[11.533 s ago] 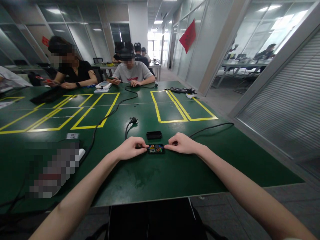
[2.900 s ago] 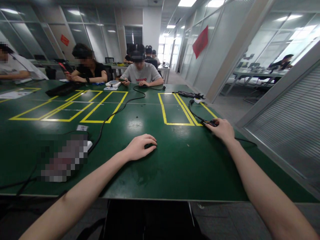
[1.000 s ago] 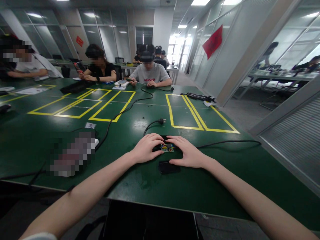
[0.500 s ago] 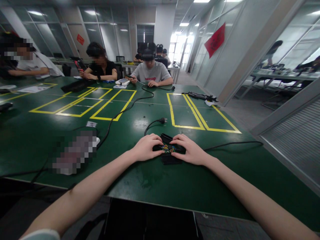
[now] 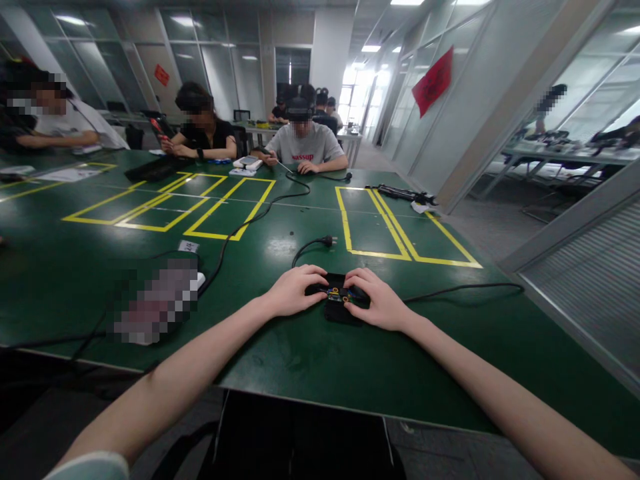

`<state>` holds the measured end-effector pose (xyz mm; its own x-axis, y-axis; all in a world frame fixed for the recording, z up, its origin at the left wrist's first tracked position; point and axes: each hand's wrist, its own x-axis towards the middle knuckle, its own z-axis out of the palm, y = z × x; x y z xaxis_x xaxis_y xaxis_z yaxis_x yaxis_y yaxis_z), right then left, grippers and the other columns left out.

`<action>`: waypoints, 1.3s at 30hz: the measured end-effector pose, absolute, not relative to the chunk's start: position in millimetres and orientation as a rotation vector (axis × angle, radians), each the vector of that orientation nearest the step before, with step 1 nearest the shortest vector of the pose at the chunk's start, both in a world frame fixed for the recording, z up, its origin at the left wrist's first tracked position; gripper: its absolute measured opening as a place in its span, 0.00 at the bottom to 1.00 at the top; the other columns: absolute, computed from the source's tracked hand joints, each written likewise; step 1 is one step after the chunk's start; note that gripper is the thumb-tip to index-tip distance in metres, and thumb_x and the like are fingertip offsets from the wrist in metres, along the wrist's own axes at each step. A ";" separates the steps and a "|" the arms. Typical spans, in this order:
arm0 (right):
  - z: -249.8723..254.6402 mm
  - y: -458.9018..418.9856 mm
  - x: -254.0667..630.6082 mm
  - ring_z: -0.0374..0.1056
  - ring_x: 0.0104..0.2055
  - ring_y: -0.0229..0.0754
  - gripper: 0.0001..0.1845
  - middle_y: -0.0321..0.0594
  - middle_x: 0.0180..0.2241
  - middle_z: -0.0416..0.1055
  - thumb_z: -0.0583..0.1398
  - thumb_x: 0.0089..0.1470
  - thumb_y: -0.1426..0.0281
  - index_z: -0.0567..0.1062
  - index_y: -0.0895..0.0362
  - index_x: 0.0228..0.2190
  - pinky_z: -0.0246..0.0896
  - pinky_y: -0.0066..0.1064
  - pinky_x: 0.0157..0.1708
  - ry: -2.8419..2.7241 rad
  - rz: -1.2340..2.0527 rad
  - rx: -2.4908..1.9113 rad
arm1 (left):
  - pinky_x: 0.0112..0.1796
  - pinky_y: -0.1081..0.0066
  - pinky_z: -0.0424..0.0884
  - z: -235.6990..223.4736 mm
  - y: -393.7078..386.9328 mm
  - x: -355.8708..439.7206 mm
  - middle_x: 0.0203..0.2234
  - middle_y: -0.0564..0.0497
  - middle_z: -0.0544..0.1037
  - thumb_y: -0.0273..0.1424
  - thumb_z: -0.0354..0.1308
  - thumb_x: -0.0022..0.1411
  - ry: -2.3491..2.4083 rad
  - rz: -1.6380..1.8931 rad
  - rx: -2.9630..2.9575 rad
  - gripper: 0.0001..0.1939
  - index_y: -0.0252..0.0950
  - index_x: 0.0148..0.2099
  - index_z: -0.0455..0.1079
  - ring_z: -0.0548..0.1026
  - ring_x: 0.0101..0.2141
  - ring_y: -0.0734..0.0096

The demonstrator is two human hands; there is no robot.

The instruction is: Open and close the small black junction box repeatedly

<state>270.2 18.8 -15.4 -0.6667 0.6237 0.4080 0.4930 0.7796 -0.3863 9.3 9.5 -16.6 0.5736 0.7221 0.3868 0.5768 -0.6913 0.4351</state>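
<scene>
A small circuit board with yellow ring-shaped parts lies at the near middle of the table, between my hands. Black casing pieces show on its near and far sides; whether they are joined is hard to see. My left hand pinches the board's left end, where a black part shows between thumb and fingers. From the right, my right hand curls thumb and fingers around the other end. A black cable with a plug curves up beyond my left hand. Another black cable runs rightward from my right hand.
On the green table, yellow tape marks out rectangles. A blurred-out object with cables lies at left. A black folded stand-like item rests at far right. Several people sit across, one in a grey shirt.
The black casing pieces, splayed at angles before, now sit straighter and closer around the board. Both hands keep their hold with only slight shifts. The view has moved a little.
</scene>
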 end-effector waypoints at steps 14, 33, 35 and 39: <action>-23.3 35.3 263.3 0.71 0.51 0.51 0.12 0.46 0.47 0.72 0.66 0.57 0.63 0.76 0.53 0.42 0.68 0.43 0.51 -2.331 0.415 -0.914 | 0.48 0.63 0.75 -24.4 16.8 4.1 0.49 0.45 0.73 0.31 0.58 0.71 1.202 0.783 2.580 0.15 0.41 0.57 0.77 0.77 0.45 0.62; 0.7 26.2 285.0 0.62 0.26 0.38 0.17 0.36 0.24 0.71 0.61 0.60 0.57 0.78 0.57 0.30 0.56 0.30 0.28 -2.202 0.858 -1.015 | 0.32 0.73 0.69 -0.5 2.8 2.8 0.33 0.50 0.80 0.30 0.59 0.68 1.071 0.913 2.420 0.08 0.37 0.43 0.79 0.75 0.31 0.71; 1.8 21.5 284.2 0.63 0.25 0.37 0.16 0.36 0.23 0.72 0.61 0.59 0.58 0.78 0.58 0.29 0.56 0.30 0.27 -2.234 0.933 -0.984 | 0.32 0.73 0.68 0.6 -1.2 2.1 0.32 0.50 0.80 0.29 0.59 0.66 1.004 0.851 2.415 0.07 0.36 0.41 0.79 0.75 0.30 0.71; -1.0 18.5 280.0 0.64 0.26 0.37 0.14 0.37 0.24 0.72 0.61 0.58 0.60 0.78 0.58 0.29 0.56 0.29 0.27 -2.292 0.910 -0.998 | 0.33 0.73 0.68 -0.7 -4.0 2.5 0.32 0.51 0.80 0.28 0.59 0.65 1.023 0.743 2.412 0.07 0.36 0.39 0.79 0.76 0.31 0.71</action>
<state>280.0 18.5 -1.0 -0.6212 0.7679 0.1563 0.4514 0.5137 -0.7296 2.5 -4.0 -0.7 0.5874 0.7475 0.3101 0.5257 -0.6438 0.5561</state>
